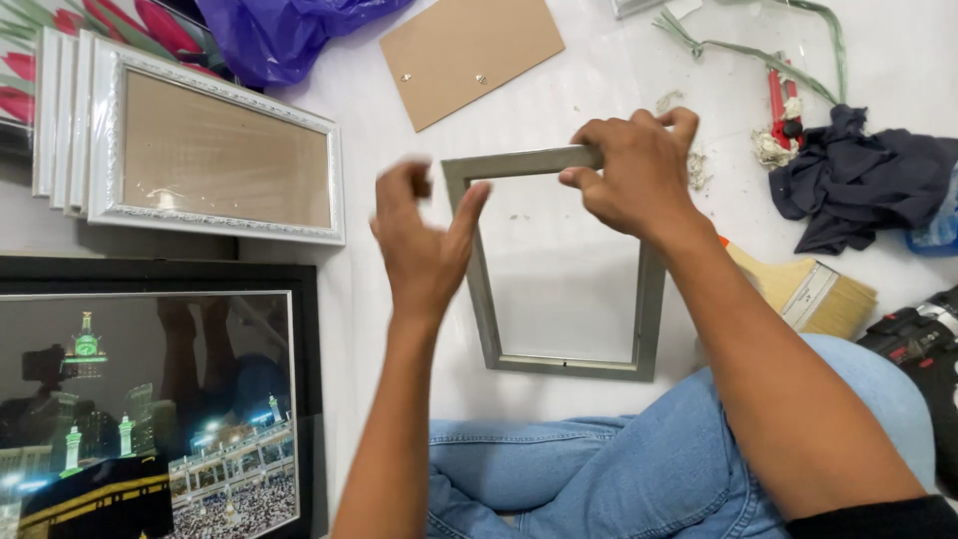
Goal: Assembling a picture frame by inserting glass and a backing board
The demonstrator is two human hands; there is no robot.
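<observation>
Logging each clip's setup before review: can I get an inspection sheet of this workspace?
Surface: white floor, some scraps on it.
Job's things: empty grey frame, held at its top edge.
Clutter: cardboard backing, paintbrush, dark cloth, purple bag.
Grippers: right hand grips the frame's top rail; left hand open, blurred, beside its left corner.
Cables: nothing seen.
Surroundings: stacked white frames, black-framed night city picture, the person's jeans.
</observation>
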